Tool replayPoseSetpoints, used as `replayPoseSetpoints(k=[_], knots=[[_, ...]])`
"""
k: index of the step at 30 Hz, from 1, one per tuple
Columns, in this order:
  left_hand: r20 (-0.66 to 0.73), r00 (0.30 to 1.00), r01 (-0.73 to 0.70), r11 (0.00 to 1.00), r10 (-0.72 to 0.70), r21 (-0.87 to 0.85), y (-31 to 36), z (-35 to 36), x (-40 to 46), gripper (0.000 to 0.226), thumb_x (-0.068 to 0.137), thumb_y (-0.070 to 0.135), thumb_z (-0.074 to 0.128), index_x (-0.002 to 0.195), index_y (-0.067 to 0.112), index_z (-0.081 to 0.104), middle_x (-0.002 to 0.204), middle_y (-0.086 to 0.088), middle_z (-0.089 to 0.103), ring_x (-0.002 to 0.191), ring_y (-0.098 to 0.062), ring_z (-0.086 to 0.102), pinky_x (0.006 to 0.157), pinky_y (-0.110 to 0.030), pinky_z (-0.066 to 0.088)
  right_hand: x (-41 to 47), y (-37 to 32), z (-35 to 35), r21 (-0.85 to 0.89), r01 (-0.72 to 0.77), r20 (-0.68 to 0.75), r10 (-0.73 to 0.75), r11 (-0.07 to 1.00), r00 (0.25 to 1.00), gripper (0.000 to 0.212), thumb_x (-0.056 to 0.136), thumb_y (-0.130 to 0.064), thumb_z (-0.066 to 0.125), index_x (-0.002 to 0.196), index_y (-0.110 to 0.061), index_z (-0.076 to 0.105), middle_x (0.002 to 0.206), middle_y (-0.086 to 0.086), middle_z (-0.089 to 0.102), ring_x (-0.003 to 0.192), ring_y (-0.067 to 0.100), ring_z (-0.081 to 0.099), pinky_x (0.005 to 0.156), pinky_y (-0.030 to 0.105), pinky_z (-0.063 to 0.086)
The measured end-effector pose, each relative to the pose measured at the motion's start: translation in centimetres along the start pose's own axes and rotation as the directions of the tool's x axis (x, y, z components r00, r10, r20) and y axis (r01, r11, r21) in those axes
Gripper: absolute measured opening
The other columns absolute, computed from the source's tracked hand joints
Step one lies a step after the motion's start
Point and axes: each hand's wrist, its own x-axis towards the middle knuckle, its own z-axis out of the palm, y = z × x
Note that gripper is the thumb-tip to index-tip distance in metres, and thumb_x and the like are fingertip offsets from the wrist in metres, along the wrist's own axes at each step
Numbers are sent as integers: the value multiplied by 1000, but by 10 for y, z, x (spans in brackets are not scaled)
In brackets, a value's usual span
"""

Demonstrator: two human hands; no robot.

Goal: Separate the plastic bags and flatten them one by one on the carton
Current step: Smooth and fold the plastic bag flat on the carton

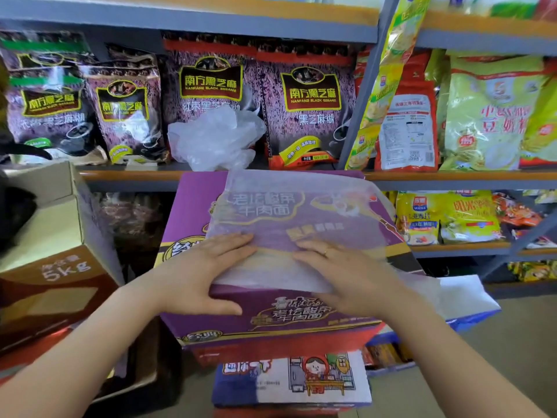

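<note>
Flattening is the step in hand: a thin, cloudy plastic bag (pixel 301 224) lies spread over the top of the purple carton (pixel 193 206) at the centre of the frame, and both palms bear down on its near edge. The left hand (pixel 199 273) lies flat with its fingers straight and close together on the film, its thumb hooked down over the carton's front face; the right hand (pixel 340 273) presses likewise, fingers straight and slightly fanned, a ring on one of them. The film is smooth and translucent enough for the printed lettering to show through, though its right side droops limp past the carton's edge. The cardboard beneath looks stiff and glossy, a good backing. Higher, at upper centre, a crumpled heap of plastic bags (pixel 214 140) sits puffed and wrinkled on the shelf (pixel 126 175). The next move, I judge, calls for sweeping outward to smooth this one, then peeling a single clinging sheet from that heap.
</note>
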Motion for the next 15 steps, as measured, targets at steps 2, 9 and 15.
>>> replayPoseSetpoints(k=[2, 9, 15], knots=[[-106, 994, -23, 995, 13, -93, -1, -1, -7, 83, 70, 70, 54, 138, 29, 33, 146, 16, 24, 134, 8, 17, 110, -12, 14, -10, 4, -10, 66, -54, -54, 58, 996, 997, 42, 92, -25, 48, 133, -23, 39, 140, -1, 43, 126, 20, 42, 91, 31, 39], [-304, 938, 13, 897, -163, -442, 8, -22, -12, 23, 78, 61, 53, 99, 55, 59, 96, 21, 67, 84, 4, 62, 73, -18, 48, -14, 31, -37, 380, -104, -234, 205, 919, 950, 15, 87, -8, 46, 74, -3, 51, 56, 0, 38, 55, 10, 36, 57, 35, 23], [-453, 751, 65, 736, -481, -674, 31, -28, -5, 21, 87, 26, 53, 88, 43, 65, 85, 28, 68, 83, 11, 62, 72, -6, 45, -1, 43, -75, 525, -63, -73, 119, 849, 990, 14, 88, -25, 62, 77, -17, 61, 68, -15, 58, 64, -5, 49, 61, 21, 38]])
